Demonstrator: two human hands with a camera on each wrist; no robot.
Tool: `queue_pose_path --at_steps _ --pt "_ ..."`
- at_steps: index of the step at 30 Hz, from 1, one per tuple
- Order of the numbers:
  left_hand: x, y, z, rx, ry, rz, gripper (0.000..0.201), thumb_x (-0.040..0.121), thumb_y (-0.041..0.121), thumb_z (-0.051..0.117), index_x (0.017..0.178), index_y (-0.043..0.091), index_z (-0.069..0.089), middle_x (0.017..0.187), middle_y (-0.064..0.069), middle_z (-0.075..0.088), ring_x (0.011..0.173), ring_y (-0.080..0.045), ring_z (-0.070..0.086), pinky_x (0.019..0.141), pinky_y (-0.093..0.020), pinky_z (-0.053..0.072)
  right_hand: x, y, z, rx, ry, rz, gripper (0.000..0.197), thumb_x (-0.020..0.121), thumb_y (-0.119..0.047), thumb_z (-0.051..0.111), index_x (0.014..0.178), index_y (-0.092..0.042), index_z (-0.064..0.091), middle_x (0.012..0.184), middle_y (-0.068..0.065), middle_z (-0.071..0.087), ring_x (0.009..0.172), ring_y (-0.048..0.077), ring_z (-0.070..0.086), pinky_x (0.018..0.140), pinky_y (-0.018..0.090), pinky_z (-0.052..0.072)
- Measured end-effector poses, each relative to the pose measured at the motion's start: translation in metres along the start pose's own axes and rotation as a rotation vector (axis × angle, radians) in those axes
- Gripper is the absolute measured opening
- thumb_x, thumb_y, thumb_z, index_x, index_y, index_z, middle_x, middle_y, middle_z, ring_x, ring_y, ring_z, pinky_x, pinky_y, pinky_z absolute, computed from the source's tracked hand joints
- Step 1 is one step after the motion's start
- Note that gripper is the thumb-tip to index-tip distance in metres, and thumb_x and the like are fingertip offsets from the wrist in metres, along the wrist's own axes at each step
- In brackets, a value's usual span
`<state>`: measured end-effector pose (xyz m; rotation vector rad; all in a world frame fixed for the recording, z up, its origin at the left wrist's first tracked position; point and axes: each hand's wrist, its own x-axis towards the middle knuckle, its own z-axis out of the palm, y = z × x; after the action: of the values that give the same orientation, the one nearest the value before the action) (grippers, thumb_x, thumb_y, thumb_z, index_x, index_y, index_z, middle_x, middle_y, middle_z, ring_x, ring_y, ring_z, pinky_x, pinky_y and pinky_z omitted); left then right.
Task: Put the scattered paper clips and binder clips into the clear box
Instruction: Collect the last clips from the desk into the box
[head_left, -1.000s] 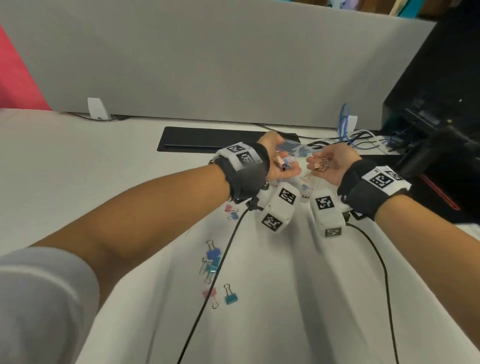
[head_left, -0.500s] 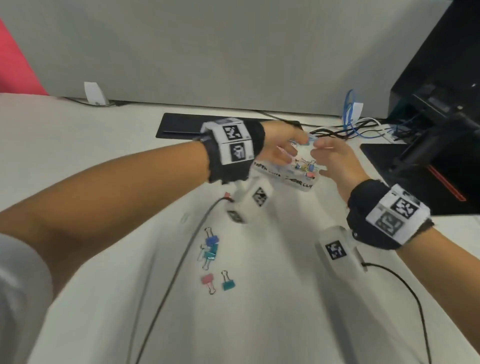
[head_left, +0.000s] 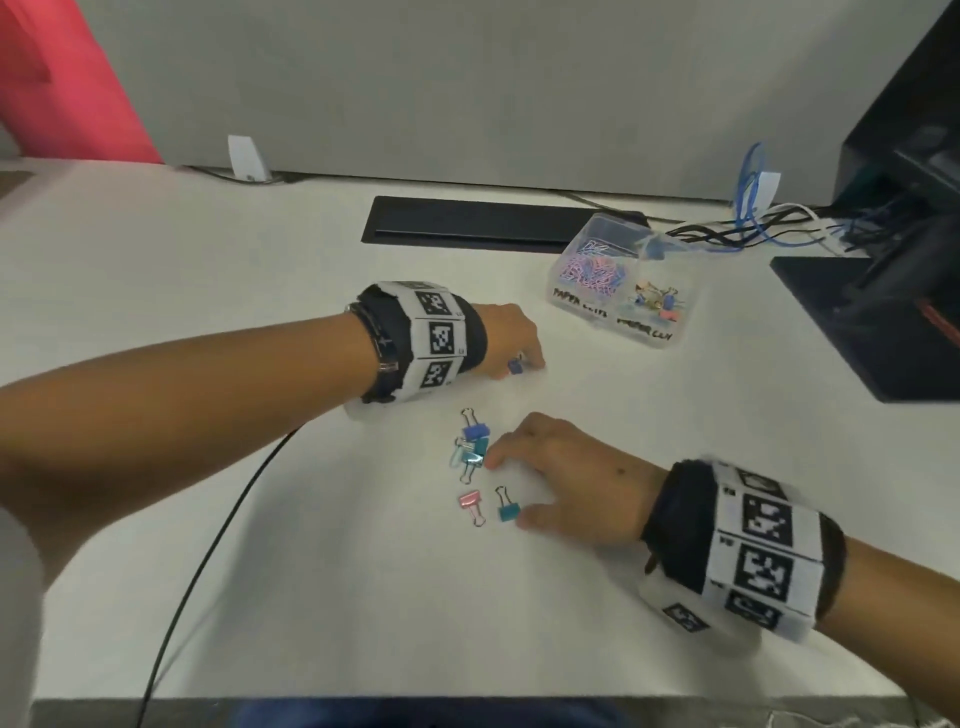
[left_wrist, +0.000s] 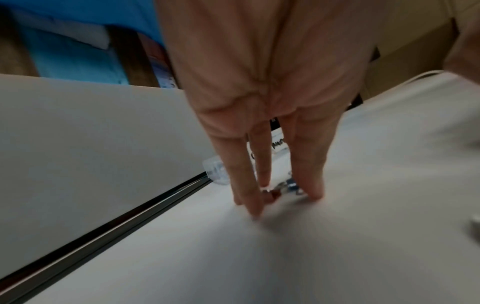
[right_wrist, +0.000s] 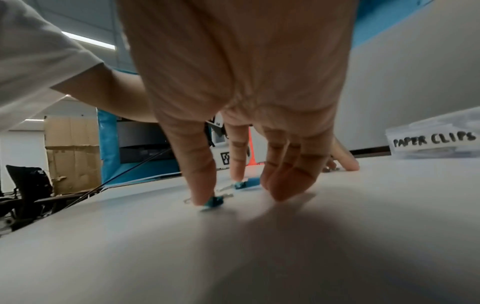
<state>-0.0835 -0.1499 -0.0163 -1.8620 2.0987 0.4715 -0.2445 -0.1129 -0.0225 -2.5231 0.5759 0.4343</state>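
Note:
The clear box (head_left: 626, 332) stands at the back right, with paper clips in its left part and binder clips in its right; its "PAPER CLIPS" label (right_wrist: 433, 139) shows in the right wrist view. My left hand (head_left: 519, 364) reaches down onto the table with straight fingers (left_wrist: 311, 185) over a blue binder clip (head_left: 515, 367). My right hand (head_left: 506, 488) is spread on the table. Its thumb (right_wrist: 200, 185) touches a teal clip (head_left: 508, 512), and its forefinger touches a blue and teal cluster (head_left: 474, 446). A pink clip (head_left: 470, 501) lies beside them.
A black cable (head_left: 208, 561) runs across the white table (head_left: 208, 291) toward its front edge. A black slot cover (head_left: 467, 223) lies at the back, with tangled wires (head_left: 753, 234) and a black stand (head_left: 883, 322) to the right. A grey partition (head_left: 467, 78) closes the rear.
Both hands left the clear box, where they were dropping clips, and came down toward me onto the table, each landing on loose binder clips.

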Motion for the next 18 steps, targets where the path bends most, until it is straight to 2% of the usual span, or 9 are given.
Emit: queue_pose_path --at_steps 4,8,9,11,12,13,15,17,18 --pt "-0.0008 0.0029 0.0051 0.077 0.061 -0.006 0.038 0.093 0.006 0.047 0.131 0.009 0.053 0.134 -0.012 0.054 0.120 -0.028 0.053 0.096 -0.029 0.042 0.0030 -0.0063 0.0082 0.021 0.010 0.009 0.048 0.084 -0.029 0.062 0.129 -0.027 0.046 0.127 0.001 0.039 0.112 0.018 0.044 0.096 0.023 0.035" --pt "-0.0025 0.0011 0.0070 0.012 0.129 -0.017 0.028 0.091 0.008 0.053 0.117 0.004 0.062 0.122 -0.013 0.061 0.109 -0.028 0.059 0.090 -0.029 0.046 0.0067 -0.0062 0.0099 -0.006 0.061 -0.023 0.023 0.085 -0.021 0.062 0.106 -0.013 0.063 0.102 -0.002 0.043 0.081 0.009 0.042 0.076 0.017 0.035" --pt "-0.0024 -0.0008 0.0060 -0.021 0.121 -0.023 0.026 0.089 0.008 0.056 0.113 0.003 0.064 0.116 -0.012 0.064 0.103 -0.027 0.060 0.085 -0.030 0.048 0.0064 -0.0046 0.0097 -0.003 0.071 -0.031 0.020 0.084 -0.020 0.062 0.102 -0.012 0.064 0.098 -0.003 0.043 0.075 0.007 0.042 0.070 0.014 0.035" --pt "-0.0013 -0.0037 0.0040 -0.077 0.080 -0.064 0.017 0.084 0.007 0.060 0.099 0.003 0.066 0.091 -0.003 0.064 0.088 -0.022 0.055 0.067 -0.025 0.047 0.0046 -0.0017 0.0090 0.001 0.093 -0.025 0.015 0.084 -0.019 0.061 0.097 -0.012 0.065 0.093 -0.004 0.045 0.070 0.005 0.041 0.064 0.009 0.034" --pt "-0.0028 -0.0039 0.0033 -0.090 0.069 -0.080 0.004 0.083 0.007 0.061 0.086 0.007 0.064 0.077 0.004 0.056 0.085 -0.019 0.051 0.059 -0.021 0.041 0.0033 -0.0010 0.0083 0.000 0.110 -0.007 0.013 0.084 -0.018 0.061 0.095 -0.012 0.065 0.091 -0.004 0.046 0.071 0.005 0.042 0.064 0.009 0.035" --pt "-0.0002 -0.0050 0.0047 -0.102 0.077 -0.096 0.012 0.082 0.008 0.062 0.072 0.013 0.056 0.069 0.008 0.047 0.084 -0.017 0.048 0.055 -0.017 0.036 0.0023 -0.0006 0.0076 0.006 0.135 0.018 0.012 0.083 -0.015 0.059 0.093 -0.012 0.065 0.090 -0.003 0.048 0.074 0.008 0.044 0.066 0.012 0.038" --pt "0.0024 -0.0051 0.0063 -0.085 0.065 -0.111 0.027 0.081 0.012 0.062 0.063 0.017 0.043 0.074 0.003 0.049 0.085 -0.017 0.046 0.056 -0.017 0.034 0.0014 -0.0006 0.0054 0.042 0.184 0.075 0.012 0.080 -0.009 0.058 0.090 -0.011 0.064 0.087 -0.001 0.052 0.077 0.012 0.047 0.071 0.020 0.044" --pt "0.0021 -0.0012 0.0040 -0.056 0.037 -0.141 0.007 0.083 0.015 0.060 0.080 0.010 0.056 0.100 -0.009 0.060 0.089 -0.021 0.049 0.066 -0.024 0.042 0.0020 -0.0003 0.0025 0.093 0.207 0.114 0.011 0.079 -0.004 0.056 0.086 -0.011 0.062 0.085 -0.001 0.055 0.075 0.011 0.047 0.073 0.022 0.046" --pt "0.0017 -0.0001 0.0022 -0.056 0.029 -0.161 0.017 0.084 0.017 0.058 0.095 0.005 0.061 0.110 -0.013 0.060 0.091 -0.023 0.051 0.069 -0.027 0.043 0.0023 0.0002 0.0009 0.121 0.213 0.125 0.012 0.079 -0.002 0.056 0.084 -0.012 0.060 0.085 -0.001 0.055 0.073 0.010 0.047 0.071 0.019 0.045"
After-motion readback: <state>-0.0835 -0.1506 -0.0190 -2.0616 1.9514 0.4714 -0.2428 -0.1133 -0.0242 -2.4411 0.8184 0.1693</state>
